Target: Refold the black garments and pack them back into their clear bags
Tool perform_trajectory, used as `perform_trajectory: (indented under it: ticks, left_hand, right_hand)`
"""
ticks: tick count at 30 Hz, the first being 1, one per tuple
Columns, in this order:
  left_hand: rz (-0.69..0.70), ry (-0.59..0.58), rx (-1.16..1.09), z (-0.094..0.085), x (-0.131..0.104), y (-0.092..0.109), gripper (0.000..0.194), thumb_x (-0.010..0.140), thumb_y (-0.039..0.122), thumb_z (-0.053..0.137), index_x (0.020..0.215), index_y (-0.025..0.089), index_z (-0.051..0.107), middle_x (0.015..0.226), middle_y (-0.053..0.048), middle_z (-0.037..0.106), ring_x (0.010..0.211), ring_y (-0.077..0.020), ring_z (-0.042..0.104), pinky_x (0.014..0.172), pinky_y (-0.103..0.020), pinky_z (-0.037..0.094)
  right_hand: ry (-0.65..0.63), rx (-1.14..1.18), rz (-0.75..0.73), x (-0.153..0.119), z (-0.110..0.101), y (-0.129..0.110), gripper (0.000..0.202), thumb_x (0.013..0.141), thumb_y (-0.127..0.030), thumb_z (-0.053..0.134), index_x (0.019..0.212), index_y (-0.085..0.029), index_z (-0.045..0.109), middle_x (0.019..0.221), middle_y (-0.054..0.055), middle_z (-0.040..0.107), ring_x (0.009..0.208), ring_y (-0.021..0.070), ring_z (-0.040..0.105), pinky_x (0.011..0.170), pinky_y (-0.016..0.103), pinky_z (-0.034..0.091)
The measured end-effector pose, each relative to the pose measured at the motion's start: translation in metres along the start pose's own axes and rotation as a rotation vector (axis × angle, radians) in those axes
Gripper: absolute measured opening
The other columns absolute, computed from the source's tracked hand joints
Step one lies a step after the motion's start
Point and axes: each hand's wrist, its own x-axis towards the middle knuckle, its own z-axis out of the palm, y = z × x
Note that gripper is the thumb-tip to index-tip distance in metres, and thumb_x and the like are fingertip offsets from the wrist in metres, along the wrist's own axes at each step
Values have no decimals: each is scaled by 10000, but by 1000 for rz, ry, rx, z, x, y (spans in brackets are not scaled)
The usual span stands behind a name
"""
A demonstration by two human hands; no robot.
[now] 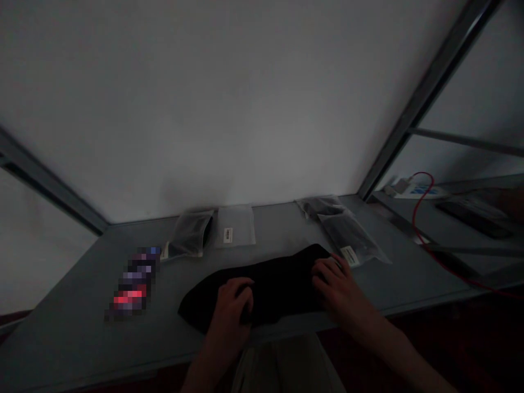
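Note:
A long piece of black cloth [278,278], perhaps a folded garment, lies across the front of the grey table; the dim light hides its exact kind. My left hand [235,303] is closed at its near edge, left of the middle, thumb and fingers pinching the fabric. At the right end, my right hand [333,281] has its fingers curled onto the cloth. Just beyond that hand is a clear zip bag [352,234] with a white label and dark contents.
Toward the wall lie another bag with dark contents [190,234], a flat clear bag [236,226] and a further bag [323,206]. A blurred-out phone-like object [133,284] is at left. On the right, a red cable [415,213] crosses the frame bars near a dark phone [472,218].

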Motion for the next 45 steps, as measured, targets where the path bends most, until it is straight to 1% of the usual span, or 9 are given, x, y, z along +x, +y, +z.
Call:
perform_trajectory:
  ticks: [4, 9, 13, 21, 25, 29, 34, 42, 45]
  left_hand:
    - [359, 54, -29, -7, -30, 0, 348, 695, -87, 424, 866, 193, 539, 957, -37, 697, 973, -179, 635, 882, -345, 511]
    - [511, 23, -20, -3, -56, -7, 278, 906, 54, 416, 1117, 177, 548, 1132, -86, 706, 1152, -173, 611, 902, -284, 542]
    - [393, -87, -87, 0, -60, -5, 387, 909, 95, 457, 1278, 203, 504, 1190, -111, 685, 1144, -187, 627, 893, -312, 559]
    - [101, -31, -196, 2, -55, 5, 200, 882, 180, 553, 1050, 244, 641, 1052, -52, 732, 944, -169, 702, 811, -268, 574]
    - [-70, 59, -200, 8, -51, 5, 131, 897, 250, 528, 949, 235, 648, 855, -13, 743, 756, -144, 715, 703, -216, 564]
    - [-205, 118, -181, 11, -44, 8, 132, 901, 307, 506, 834, 230, 590, 726, 24, 702, 641, -122, 688, 622, -182, 524]
    - [-261, 174, -150, 13, -38, 4, 158, 926, 363, 472, 885, 242, 564, 718, 31, 699, 562, -120, 673, 523, -171, 480]
    - [-225, 160, -92, 12, -40, 2, 130, 948, 344, 447, 918, 254, 536, 724, 32, 703, 592, -140, 694, 524, -190, 489]
    - [-217, 157, -97, 11, -40, 2, 120, 948, 340, 448, 910, 258, 527, 709, 36, 701, 573, -144, 692, 511, -195, 487]
  right_hand:
    - [181, 91, -174, -39, -9, -17, 252, 875, -36, 422, 907, -188, 620, 987, 82, 682, 1029, 216, 600, 1005, 458, 426]
    - [54, 95, -81, -76, -11, -29, 354, 841, -67, 442, 1109, -183, 642, 976, 78, 705, 970, 218, 635, 1045, 478, 403]
    - [-88, 178, -56, -73, -20, -19, 357, 809, -41, 481, 1040, -222, 685, 1077, 61, 713, 1094, 220, 626, 1073, 465, 416]
    - [-388, 667, 83, -66, -36, 19, 298, 810, -132, 606, 1065, -260, 692, 1218, 65, 679, 1253, 268, 547, 1110, 570, 336]
    - [-260, 849, 474, -73, -16, 31, 262, 791, -357, 700, 1020, -232, 675, 1184, 105, 696, 1242, 312, 551, 1032, 541, 433]
    - [-49, 907, 760, -69, 3, 30, 308, 748, -481, 710, 852, -206, 620, 1042, 101, 732, 942, 279, 693, 797, 396, 574]
    - [245, 823, 964, -54, 16, 15, 402, 720, -574, 681, 829, -223, 519, 632, -7, 626, 548, 170, 591, 472, 259, 484]
    - [513, 694, 1023, -34, 13, -6, 330, 762, -519, 640, 865, -222, 539, 758, 40, 663, 678, 200, 641, 568, 291, 525]
    - [504, 673, 1023, -34, 13, -9, 301, 795, -503, 613, 858, -213, 559, 763, 51, 672, 646, 190, 636, 518, 269, 505]
